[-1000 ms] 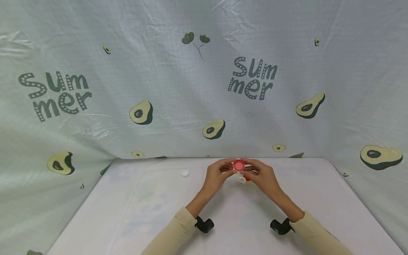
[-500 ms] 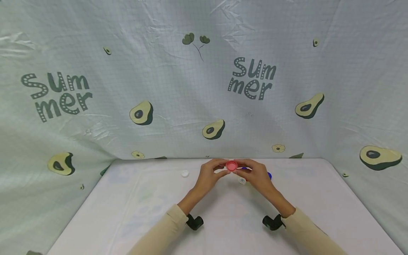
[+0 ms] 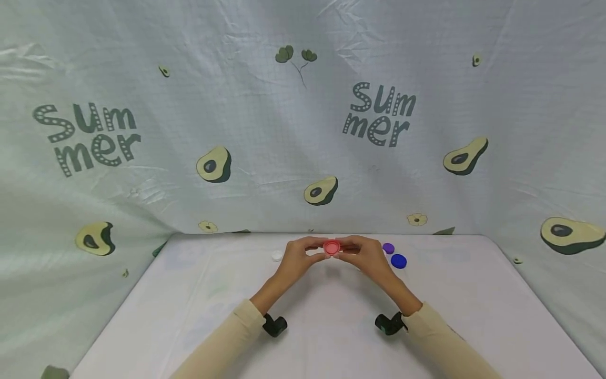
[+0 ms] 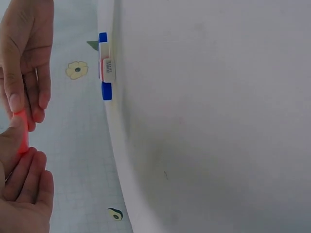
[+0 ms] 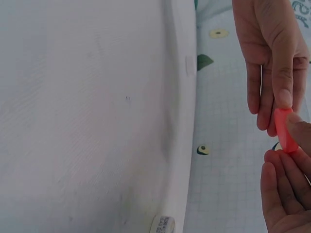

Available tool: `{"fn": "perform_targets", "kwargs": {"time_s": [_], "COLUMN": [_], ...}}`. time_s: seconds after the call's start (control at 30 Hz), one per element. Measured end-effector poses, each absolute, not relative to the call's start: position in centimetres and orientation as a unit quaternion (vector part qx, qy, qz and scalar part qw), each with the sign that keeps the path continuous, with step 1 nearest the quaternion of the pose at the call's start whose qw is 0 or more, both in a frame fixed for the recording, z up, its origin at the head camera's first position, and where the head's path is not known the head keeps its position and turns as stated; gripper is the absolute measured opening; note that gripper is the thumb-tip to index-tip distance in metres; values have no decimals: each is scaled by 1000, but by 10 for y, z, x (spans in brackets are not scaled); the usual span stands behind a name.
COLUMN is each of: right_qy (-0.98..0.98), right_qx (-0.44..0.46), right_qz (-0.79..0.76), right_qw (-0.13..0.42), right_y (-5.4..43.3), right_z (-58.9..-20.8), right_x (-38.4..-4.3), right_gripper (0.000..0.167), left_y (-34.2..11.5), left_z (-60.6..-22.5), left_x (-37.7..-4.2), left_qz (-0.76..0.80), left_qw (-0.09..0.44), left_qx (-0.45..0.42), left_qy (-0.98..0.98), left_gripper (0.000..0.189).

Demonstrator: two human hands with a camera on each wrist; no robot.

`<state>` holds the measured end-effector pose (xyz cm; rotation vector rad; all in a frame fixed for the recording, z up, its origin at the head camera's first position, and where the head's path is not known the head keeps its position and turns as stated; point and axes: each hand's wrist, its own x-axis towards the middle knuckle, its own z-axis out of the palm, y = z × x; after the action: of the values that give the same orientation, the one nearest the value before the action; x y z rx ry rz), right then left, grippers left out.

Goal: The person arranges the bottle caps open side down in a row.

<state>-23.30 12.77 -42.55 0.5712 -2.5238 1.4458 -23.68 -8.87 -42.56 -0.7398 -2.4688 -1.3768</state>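
A small red round cap (image 3: 332, 247), its ringed face toward me, is held up between both hands above the far part of the table. My left hand (image 3: 294, 261) pinches its left edge between thumb and fingers. From the other side, my right hand (image 3: 370, 259) pinches the right edge. Seen edge-on, the cap (image 4: 23, 133) looks thin in the left wrist view, and the same cap (image 5: 285, 130) glows pinkish in the right wrist view. A white cap (image 3: 277, 256) lies just left of my left hand, partly covered by it.
Right of my right hand lie a blue cap (image 3: 399, 261) and a purple cap (image 3: 388, 248). A white cap with print (image 4: 109, 70) shows among them in the left wrist view. The white table (image 3: 303, 326) ends at a patterned cloth wall (image 3: 265, 131).
Both hands have moved left together, still holding the red cap. The blue and purple caps have come out from behind my right hand, which now covers the printed white cap.
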Motion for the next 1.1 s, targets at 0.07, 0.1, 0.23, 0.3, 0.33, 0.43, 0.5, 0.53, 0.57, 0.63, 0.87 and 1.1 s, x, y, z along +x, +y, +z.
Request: {"fn": "perform_targets", "kwargs": {"time_s": [0.07,0.1,0.23,0.3,0.33,0.43,0.5,0.53,0.57,0.63,0.87,1.1], "right_qy": [-847,-845,-835,-831,-831,-832,-831,-830,-830,-830,-832,-844], "right_qx": [188,187,195,203,206,206,207,207,207,207,215,204], "right_qz": [490,494,509,511,511,509,512,514,516,516,509,495], "right_qw": [90,89,82,79,78,74,65,61,58,53,45,23], "right_y": [123,120,116,113,112,109,107,106,106,104,92,74], "right_z": [-426,-426,-426,-426,-426,-426,-426,-426,-426,-426,-427,-428], "right_x": [-235,-236,-240,-241,-242,-244,-245,-245,-245,-246,-254,-265], "right_gripper": [36,35,36,37,37,36,36,35,35,34,34,33], "left_y": [-93,-96,-101,-105,-107,-112,-115,-116,-117,-120,-135,-151], "left_z": [-422,-421,-419,-419,-419,-419,-420,-420,-420,-419,-418,-420], "left_x": [-237,-238,-240,-241,-242,-243,-244,-245,-245,-247,-254,-264], "left_qz": [-462,-458,-450,-449,-450,-452,-452,-452,-452,-453,-446,-453], "left_qw": [109,109,115,114,113,103,97,93,89,82,64,42], "left_qx": [-252,-250,-251,-248,-249,-254,-258,-259,-259,-262,-269,-258], "left_qy": [-843,-846,-849,-851,-850,-849,-849,-849,-849,-848,-851,-852], "left_gripper": [41,41,38,37,36,36,36,36,36,36,37,34]}}
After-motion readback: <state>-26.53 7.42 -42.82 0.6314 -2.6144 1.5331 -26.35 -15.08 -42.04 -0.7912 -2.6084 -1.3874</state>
